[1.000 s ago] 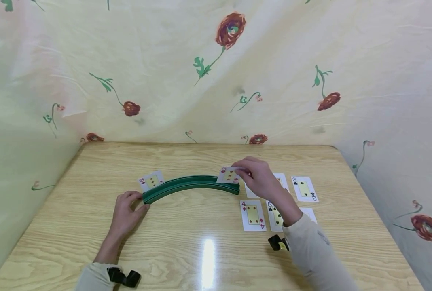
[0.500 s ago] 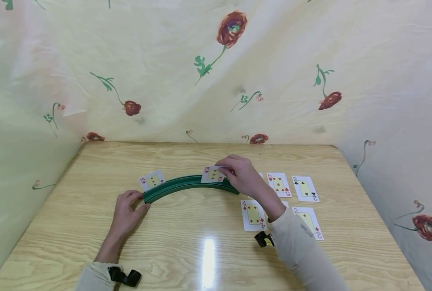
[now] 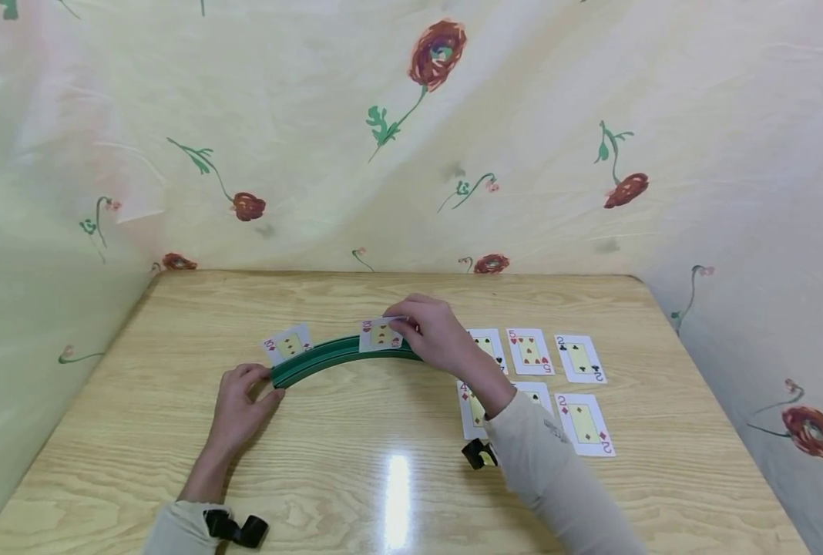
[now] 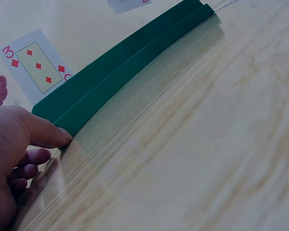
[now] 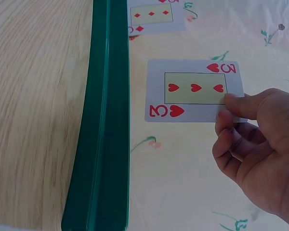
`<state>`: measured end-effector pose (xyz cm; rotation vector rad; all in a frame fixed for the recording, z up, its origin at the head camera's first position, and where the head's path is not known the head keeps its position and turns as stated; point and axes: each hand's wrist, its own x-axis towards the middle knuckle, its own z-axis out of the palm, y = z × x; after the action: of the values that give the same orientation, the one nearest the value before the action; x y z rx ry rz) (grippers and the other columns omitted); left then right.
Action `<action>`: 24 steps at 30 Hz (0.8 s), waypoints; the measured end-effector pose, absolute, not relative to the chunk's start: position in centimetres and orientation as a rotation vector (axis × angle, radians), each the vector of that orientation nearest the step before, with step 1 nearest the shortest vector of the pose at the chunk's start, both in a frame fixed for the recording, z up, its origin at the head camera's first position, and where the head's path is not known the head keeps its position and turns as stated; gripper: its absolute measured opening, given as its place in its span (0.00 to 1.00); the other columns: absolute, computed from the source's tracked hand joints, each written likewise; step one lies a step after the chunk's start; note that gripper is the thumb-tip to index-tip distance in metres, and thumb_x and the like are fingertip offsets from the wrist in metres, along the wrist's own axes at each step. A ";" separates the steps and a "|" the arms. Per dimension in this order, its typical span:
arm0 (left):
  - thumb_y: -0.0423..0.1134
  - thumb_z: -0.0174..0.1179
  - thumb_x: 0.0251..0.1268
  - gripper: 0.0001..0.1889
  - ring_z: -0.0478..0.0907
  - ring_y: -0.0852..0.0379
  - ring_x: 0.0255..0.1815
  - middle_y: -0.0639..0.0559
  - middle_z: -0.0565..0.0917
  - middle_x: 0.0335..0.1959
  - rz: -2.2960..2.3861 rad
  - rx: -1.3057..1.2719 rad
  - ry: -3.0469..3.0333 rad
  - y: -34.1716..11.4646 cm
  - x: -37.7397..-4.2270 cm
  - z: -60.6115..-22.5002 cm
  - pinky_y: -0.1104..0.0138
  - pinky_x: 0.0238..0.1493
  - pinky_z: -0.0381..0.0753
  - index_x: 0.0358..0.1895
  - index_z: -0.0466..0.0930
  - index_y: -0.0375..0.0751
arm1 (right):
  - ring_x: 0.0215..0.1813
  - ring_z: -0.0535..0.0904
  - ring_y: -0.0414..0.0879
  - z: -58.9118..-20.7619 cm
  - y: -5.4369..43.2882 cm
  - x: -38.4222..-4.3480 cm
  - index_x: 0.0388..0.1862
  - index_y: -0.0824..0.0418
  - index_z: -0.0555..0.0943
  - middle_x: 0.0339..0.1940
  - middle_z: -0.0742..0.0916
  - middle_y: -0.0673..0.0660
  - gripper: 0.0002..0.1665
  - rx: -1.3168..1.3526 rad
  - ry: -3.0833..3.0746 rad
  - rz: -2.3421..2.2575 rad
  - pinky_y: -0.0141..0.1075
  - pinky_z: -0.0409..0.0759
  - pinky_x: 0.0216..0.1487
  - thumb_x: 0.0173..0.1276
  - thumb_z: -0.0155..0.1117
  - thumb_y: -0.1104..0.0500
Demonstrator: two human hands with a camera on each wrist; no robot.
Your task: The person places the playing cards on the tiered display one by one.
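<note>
A curved green playing card holder (image 3: 335, 353) lies across the middle of the table, and my left hand (image 3: 240, 408) grips its left end between thumb and fingers. Slotted upright near that end is a three of diamonds (image 4: 36, 67), leaning back. My right hand (image 3: 428, 331) pinches a three of hearts (image 5: 195, 79) by one edge, thumb on its face. In the head view this card overlaps the middle of the holder; in the right wrist view it appears beside the holder's groove, apart from the three of diamonds.
On the right, cards lie face up in two rows, among them a five of hearts (image 3: 531, 352), a two of clubs (image 3: 581, 359), a two of diamonds (image 3: 585, 425) and a four of diamonds (image 3: 468, 420). My right forearm partly covers some. A flowered cloth (image 3: 300, 116) hangs behind the table.
My right hand has carried the three of hearts leftward along the holder, from its right end to its middle, uncovering cards on the right. The left hand stays on the holder's end.
</note>
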<state>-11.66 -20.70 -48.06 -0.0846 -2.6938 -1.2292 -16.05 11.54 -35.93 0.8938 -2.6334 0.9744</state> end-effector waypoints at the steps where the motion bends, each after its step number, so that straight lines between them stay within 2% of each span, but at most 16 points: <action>1: 0.28 0.67 0.58 0.15 0.66 0.39 0.58 0.32 0.78 0.54 -1.229 -0.086 -2.694 -20.7 -11.6 -48.1 0.51 0.57 0.62 0.49 0.83 0.26 | 0.35 0.78 0.42 -35.9 11.3 -16.0 0.47 0.62 0.87 0.43 0.89 0.58 0.09 0.897 -2.630 0.978 0.29 0.77 0.35 0.71 0.63 0.65; 11: 0.28 0.67 0.58 0.15 0.66 0.39 0.58 0.32 0.78 0.54 -1.229 -0.084 -2.690 -20.8 -11.6 -48.1 0.51 0.57 0.62 0.48 0.83 0.27 | 0.35 0.79 0.42 -36.3 9.3 -16.1 0.44 0.63 0.87 0.40 0.89 0.57 0.07 0.959 -2.592 1.049 0.27 0.77 0.34 0.70 0.65 0.65; 24: 0.28 0.67 0.58 0.15 0.66 0.40 0.58 0.33 0.78 0.53 -1.229 -0.092 -2.688 -20.8 -11.7 -48.2 0.51 0.56 0.62 0.49 0.83 0.26 | 0.38 0.82 0.42 -36.5 6.8 -16.3 0.46 0.63 0.86 0.43 0.90 0.57 0.09 1.027 -2.586 1.054 0.26 0.78 0.38 0.71 0.62 0.66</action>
<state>-11.70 -20.78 -48.20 -0.0920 -2.6883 -1.2292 -16.34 6.83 -36.52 1.0265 -2.5861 1.0544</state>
